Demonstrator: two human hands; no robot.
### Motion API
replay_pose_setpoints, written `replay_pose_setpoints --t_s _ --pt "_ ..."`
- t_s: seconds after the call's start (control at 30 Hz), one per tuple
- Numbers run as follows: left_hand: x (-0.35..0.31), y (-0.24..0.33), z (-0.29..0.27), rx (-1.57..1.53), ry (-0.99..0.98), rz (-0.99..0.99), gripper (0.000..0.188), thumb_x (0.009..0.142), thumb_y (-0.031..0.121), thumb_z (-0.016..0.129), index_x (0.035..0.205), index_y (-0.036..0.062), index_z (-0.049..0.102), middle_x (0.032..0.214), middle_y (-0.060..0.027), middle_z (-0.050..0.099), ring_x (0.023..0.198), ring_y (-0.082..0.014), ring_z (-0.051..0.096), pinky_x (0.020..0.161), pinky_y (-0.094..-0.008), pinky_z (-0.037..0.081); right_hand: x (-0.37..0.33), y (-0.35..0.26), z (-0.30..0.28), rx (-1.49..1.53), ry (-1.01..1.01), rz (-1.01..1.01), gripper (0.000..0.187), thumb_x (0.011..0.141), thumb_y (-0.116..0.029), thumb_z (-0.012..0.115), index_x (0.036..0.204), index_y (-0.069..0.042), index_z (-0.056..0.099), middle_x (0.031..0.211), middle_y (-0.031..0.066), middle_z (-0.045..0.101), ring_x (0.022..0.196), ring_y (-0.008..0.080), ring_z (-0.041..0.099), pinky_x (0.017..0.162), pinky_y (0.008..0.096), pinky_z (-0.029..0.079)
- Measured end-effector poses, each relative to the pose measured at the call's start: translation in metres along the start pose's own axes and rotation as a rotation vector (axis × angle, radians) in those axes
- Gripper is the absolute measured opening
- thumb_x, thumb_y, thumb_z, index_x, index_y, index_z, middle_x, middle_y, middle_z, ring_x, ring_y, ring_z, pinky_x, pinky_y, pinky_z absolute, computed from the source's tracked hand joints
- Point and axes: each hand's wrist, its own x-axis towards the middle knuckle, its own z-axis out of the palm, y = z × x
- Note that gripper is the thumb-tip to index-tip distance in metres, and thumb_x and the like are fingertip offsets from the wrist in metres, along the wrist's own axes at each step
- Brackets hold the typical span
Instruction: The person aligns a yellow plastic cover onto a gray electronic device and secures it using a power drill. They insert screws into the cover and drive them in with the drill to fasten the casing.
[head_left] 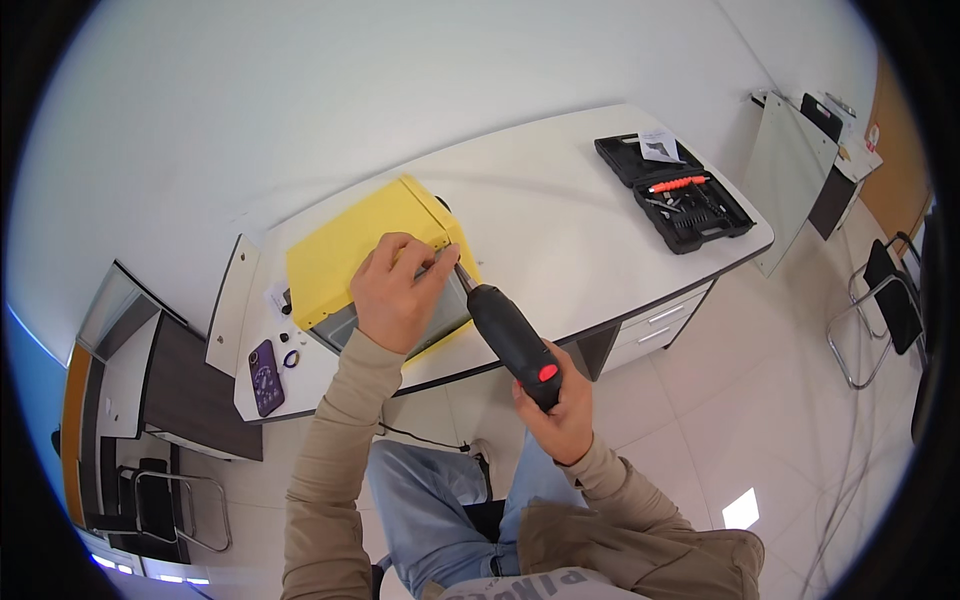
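Observation:
My right hand [562, 412] is wrapped round the handle of a black cordless screwdriver [508, 335] with a red button. Its thin bit [463, 278] points up and left, to the edge of a yellow box-shaped metal casing [350, 232]. My left hand [388, 295] is over that edge, thumb and fingers closed together by the bit's tip. Whatever they pinch there is too small to make out. Beneath my left hand shows a grey panel [440, 318] on the casing's near side, partly covered by the hand.
The casing rests on a white table [560, 215]. At the right lies an open black tool case [690, 235] with bits, an orange flexible shaft [678, 185] and a paper leaflet [660, 146]. A purple phone [266, 378] and small dark parts lie left of the casing.

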Motion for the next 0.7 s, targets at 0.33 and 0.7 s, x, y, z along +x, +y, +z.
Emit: replay_pose_setpoints --t_s 0.33,0.7 --pt "-0.001 -0.002 0.003 0.053 -0.002 0.027 0.037 0.066 0.012 0.066 0.102 0.0151 0.075 0.082 0.0036 0.054 0.083 -0.0173 0.057 0.063 -0.0321 0.048 -0.003 0.019 0.008 0.021 0.032 -0.031 0.054 0.080 -0.002 0.070 0.130 0.008 0.052 0.096 0.0133 0.067 0.078 0.0195 0.064 0.072 0.0302 0.051" --pt "-0.001 0.000 0.003 0.061 0.010 0.003 0.036 0.064 0.010 0.069 0.099 0.0145 0.076 0.082 0.0037 0.057 0.082 -0.0187 0.057 0.061 -0.0321 0.045 -0.013 0.044 0.013 0.094 0.044 0.020 0.056 0.079 -0.001 0.071 0.130 0.008 0.051 0.095 0.0119 0.069 0.078 0.0165 0.065 0.072 0.0293 0.052"
